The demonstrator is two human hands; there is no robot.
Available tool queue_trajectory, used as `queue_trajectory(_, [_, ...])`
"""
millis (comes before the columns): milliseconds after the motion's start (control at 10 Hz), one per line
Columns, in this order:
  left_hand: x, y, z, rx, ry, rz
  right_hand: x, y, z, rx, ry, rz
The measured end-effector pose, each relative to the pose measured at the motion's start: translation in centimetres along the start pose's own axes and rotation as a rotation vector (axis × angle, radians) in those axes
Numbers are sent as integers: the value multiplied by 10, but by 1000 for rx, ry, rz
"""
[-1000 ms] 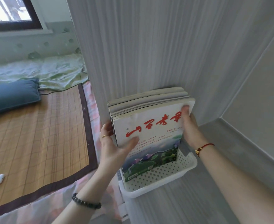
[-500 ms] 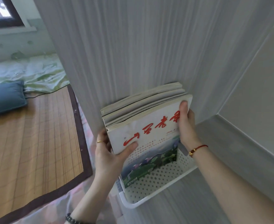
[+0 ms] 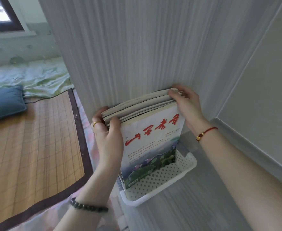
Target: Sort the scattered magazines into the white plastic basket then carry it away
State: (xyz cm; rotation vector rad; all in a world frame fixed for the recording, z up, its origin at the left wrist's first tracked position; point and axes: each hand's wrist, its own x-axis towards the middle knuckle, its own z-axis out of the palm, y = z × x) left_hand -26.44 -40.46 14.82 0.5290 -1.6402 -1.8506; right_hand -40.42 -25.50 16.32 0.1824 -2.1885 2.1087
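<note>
Several magazines (image 3: 151, 139) stand upright as one stack in the white plastic basket (image 3: 168, 180), which rests on a grey surface against a grey striped wall. The front cover shows red characters above a landscape picture. My left hand (image 3: 107, 135) grips the stack's upper left corner, thumb on the front cover and fingers behind. My right hand (image 3: 186, 104) holds the upper right corner, fingers curled over the top edges. The basket's perforated front wall and bare floor show in front of the stack; its back is hidden.
A bed with a bamboo mat (image 3: 28, 147) and a blue pillow (image 3: 3, 104) lies to the left, with a green sheet (image 3: 28, 80) behind. The striped wall (image 3: 137, 47) rises directly behind the basket. A pale panel (image 3: 261, 97) closes the right side.
Both hands have slid up from the sides of the stack to its top corners. The right hand now covers the top edge. The view has shifted slightly.
</note>
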Motion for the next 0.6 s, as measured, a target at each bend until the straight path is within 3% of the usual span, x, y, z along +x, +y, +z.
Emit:
queue_trajectory(100, [-4,5,-4,8,-16,28,-5,1,-6,-5,4,32])
queue_trajectory(200, [-16,-2,-19,89,10,35,-19,14,-25,45,35,190])
queue_trajectory(300, [-42,-27,-40,196,29,74,-51,48,-47,-75,50,227])
queue_trajectory(400, [-80,-58,-57,385,-8,120,-97,81,-51,-185,-107,231])
queue_trajectory(500, [-111,-89,-70,583,-142,241,-128,102,-48,-255,-270,226])
queue_trajectory(600, [-125,-112,-77,948,-400,258,-144,113,-46,-447,-376,168])
